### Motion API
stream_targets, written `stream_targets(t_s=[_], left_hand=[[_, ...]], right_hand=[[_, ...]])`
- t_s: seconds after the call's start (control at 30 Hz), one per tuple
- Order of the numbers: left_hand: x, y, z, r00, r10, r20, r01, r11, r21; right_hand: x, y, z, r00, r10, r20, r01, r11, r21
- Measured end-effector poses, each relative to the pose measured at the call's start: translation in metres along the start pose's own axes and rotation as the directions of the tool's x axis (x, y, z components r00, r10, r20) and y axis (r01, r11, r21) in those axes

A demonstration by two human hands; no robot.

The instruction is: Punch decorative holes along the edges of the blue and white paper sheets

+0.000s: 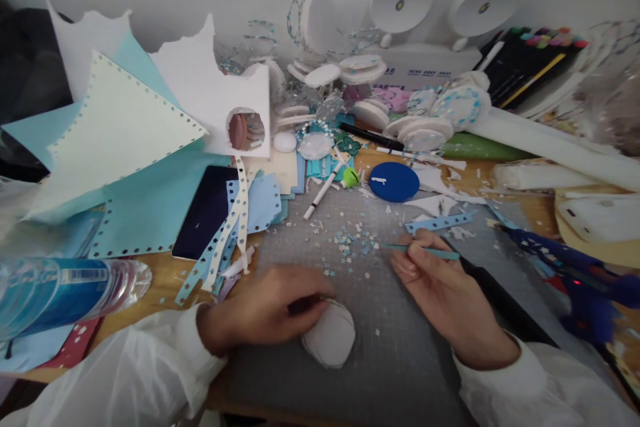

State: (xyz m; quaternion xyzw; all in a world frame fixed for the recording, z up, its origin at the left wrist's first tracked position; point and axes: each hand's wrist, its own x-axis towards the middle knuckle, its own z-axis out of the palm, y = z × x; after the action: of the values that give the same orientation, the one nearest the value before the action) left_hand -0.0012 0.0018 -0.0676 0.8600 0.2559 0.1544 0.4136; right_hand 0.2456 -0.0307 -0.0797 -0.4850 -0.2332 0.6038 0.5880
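Low in the middle, my left hand point(280, 303) is closed with thumb and fingers on the upper left edge of a white round disc point(333, 337), which rests on or just above the grey cutting mat point(280, 373). To the right, my right hand point(435, 280) pinches slim teal tweezers point(440, 252), their thin tip pointing left. Beside that tip lies a scatter of tiny blue and white paper stars point(353, 241) on the mat. A single white star point(377, 332) lies nearer to me, right of the disc.
Punched blue and white paper strips point(227, 227) lie left, near a water bottle point(75, 287). A blue oval point(395, 181) and a white marker point(323, 192) are beyond the stars. At right sits a blue glue gun point(565, 260) with a red light. White discs point(370, 113) crowd the back.
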Motion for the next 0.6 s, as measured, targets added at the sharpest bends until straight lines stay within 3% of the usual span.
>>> stream_targets(t_s=[0.2, 0.37, 0.43, 0.5, 0.53, 0.6], left_hand=[[-0.001, -0.005, 0.001, 0.984, -0.146, -0.101, 0.126, 0.975, -0.184], [0.0, -0.009, 0.002, 0.982, -0.01, -0.191, 0.004, 1.0, -0.028], [0.0, -0.007, 0.0, 0.964, 0.02, -0.264, -0.017, 1.0, 0.014], [-0.001, -0.003, -0.003, 0.946, 0.015, -0.325, -0.032, 0.998, -0.05], [-0.002, 0.0, -0.005, 0.94, 0.004, -0.34, -0.047, 0.992, -0.118], [-0.003, 0.004, -0.009, 0.941, -0.024, -0.337, -0.077, 0.956, -0.285]], right_hand=[[-0.001, 0.0, 0.002, 0.997, -0.058, 0.052, 0.06, 0.998, -0.026], [-0.006, 0.0, 0.014, 0.983, -0.171, 0.071, 0.177, 0.979, -0.103], [-0.013, 0.0, 0.023, 0.953, -0.287, 0.094, 0.3, 0.936, -0.183], [-0.022, -0.001, 0.034, 0.875, -0.46, 0.154, 0.484, 0.807, -0.339], [-0.028, -0.002, 0.04, 0.811, -0.544, 0.213, 0.578, 0.694, -0.43], [-0.039, -0.001, 0.052, 0.612, -0.68, 0.404, 0.754, 0.349, -0.557]])
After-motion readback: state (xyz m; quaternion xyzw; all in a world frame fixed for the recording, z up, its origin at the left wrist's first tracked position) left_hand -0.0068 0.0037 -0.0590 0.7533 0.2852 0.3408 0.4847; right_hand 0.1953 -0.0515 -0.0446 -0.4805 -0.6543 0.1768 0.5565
